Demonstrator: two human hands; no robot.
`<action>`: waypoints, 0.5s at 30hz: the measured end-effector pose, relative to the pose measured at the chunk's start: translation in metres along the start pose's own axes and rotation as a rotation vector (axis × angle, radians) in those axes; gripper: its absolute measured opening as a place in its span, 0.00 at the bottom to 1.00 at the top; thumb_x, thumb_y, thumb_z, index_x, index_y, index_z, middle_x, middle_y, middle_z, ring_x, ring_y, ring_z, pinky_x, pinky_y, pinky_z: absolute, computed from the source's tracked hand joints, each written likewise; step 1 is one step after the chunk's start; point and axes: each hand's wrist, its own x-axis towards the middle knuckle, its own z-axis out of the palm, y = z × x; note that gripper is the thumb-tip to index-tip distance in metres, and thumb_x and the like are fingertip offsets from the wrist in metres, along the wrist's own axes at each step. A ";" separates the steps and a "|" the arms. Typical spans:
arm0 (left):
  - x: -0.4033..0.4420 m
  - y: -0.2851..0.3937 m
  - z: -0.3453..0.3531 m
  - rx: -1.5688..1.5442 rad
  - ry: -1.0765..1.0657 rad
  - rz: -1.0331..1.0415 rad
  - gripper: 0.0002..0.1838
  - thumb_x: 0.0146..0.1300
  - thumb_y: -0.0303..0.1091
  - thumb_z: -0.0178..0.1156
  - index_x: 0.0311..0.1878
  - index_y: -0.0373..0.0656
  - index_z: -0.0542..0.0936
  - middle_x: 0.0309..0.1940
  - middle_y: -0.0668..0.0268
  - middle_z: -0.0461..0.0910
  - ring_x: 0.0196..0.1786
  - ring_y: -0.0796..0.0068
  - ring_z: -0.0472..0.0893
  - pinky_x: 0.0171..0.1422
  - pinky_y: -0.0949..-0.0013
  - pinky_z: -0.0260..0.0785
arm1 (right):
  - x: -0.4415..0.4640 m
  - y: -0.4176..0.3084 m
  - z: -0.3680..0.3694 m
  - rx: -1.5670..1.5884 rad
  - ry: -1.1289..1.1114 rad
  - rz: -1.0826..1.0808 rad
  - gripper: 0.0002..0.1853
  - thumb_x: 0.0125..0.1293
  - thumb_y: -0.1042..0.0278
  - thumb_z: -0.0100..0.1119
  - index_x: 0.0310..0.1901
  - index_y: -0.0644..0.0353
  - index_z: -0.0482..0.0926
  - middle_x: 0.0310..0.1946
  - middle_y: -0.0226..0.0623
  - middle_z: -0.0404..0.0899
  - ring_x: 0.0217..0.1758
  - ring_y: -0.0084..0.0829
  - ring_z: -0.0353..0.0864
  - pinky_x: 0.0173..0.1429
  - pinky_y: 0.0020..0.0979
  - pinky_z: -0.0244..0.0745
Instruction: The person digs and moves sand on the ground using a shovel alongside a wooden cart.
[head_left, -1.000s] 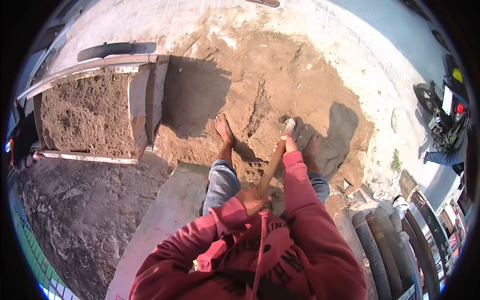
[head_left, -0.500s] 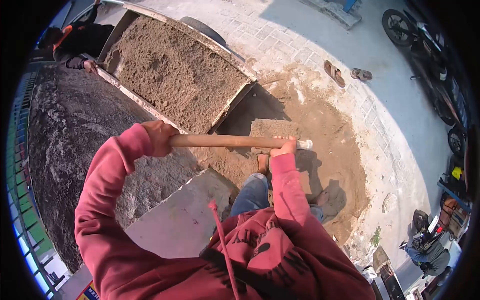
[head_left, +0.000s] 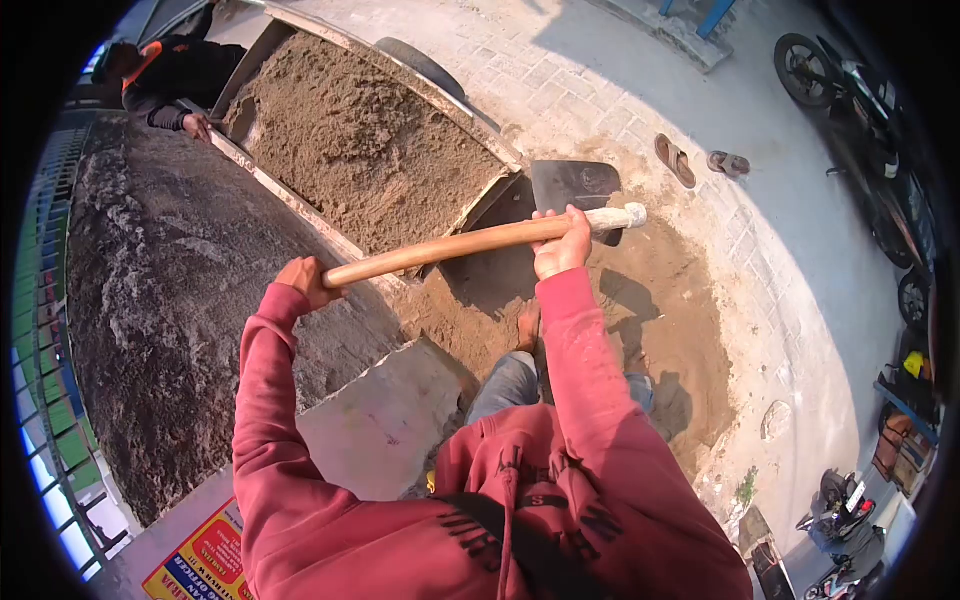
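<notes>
Hoe (head_left: 440, 250) likely stiff, head-heavy; best held wide: left hand (head_left: 308, 281) clamped round butt (head_left: 336, 277), right hand (head_left: 566, 246) clamped near blade (head_left: 565, 185), by cart's corner (head_left: 508, 156).

A person in a red hooded sweatshirt (head_left: 490, 500) holds a long-handled hoe (head_left: 440, 250) across the body, left hand (head_left: 307, 284) wrapped around the handle's end and right hand (head_left: 566, 246) gripping near the pale head, its dark blade (head_left: 572, 185) beside the corner of a cart (head_left: 240, 157) loaded with sand (head_left: 370, 140). At upper left, a co-worker in dark clothing (head_left: 195, 75) rests a hand on the cart's edge. Sandals (head_left: 675, 160) lie on sunlit paving (head_left: 590, 95), near a parked motorcycle (head_left: 850, 110) in shade.
</notes>
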 end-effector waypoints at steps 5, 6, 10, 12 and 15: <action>0.004 0.213 0.177 -0.367 -0.292 0.016 0.35 0.53 0.65 0.66 0.33 0.33 0.85 0.30 0.43 0.83 0.38 0.45 0.85 0.43 0.52 0.76 | 0.087 -0.137 -0.163 -0.254 0.202 -0.085 0.19 0.64 0.61 0.60 0.51 0.57 0.66 0.38 0.38 0.70 0.36 0.41 0.78 0.41 0.49 0.79; 0.000 0.259 0.191 -0.379 -0.336 0.001 0.35 0.53 0.65 0.66 0.35 0.33 0.85 0.31 0.43 0.83 0.38 0.45 0.84 0.43 0.52 0.76 | 0.096 -0.159 -0.189 -0.358 0.240 -0.107 0.20 0.63 0.62 0.61 0.51 0.58 0.66 0.37 0.38 0.71 0.34 0.41 0.79 0.38 0.47 0.80; 0.011 0.405 0.273 -0.462 -0.398 -0.043 0.36 0.54 0.67 0.64 0.38 0.36 0.85 0.33 0.42 0.83 0.42 0.43 0.84 0.47 0.51 0.76 | 0.140 -0.220 -0.263 -0.409 0.336 -0.301 0.20 0.64 0.63 0.62 0.51 0.61 0.66 0.34 0.40 0.73 0.21 0.37 0.78 0.25 0.37 0.78; 0.041 0.468 0.291 -0.525 -0.374 -0.033 0.37 0.56 0.70 0.60 0.37 0.37 0.86 0.31 0.43 0.83 0.41 0.42 0.84 0.45 0.49 0.76 | 0.169 -0.229 -0.288 -0.462 0.338 -0.334 0.18 0.65 0.63 0.61 0.50 0.62 0.66 0.33 0.40 0.72 0.20 0.35 0.77 0.22 0.36 0.76; 0.116 0.530 0.319 -0.531 -0.443 -0.081 0.37 0.56 0.71 0.60 0.37 0.37 0.86 0.30 0.43 0.83 0.40 0.42 0.84 0.44 0.49 0.76 | 0.223 -0.207 -0.329 -0.611 0.388 -0.377 0.15 0.69 0.63 0.56 0.46 0.64 0.65 0.29 0.39 0.71 0.19 0.32 0.75 0.18 0.34 0.73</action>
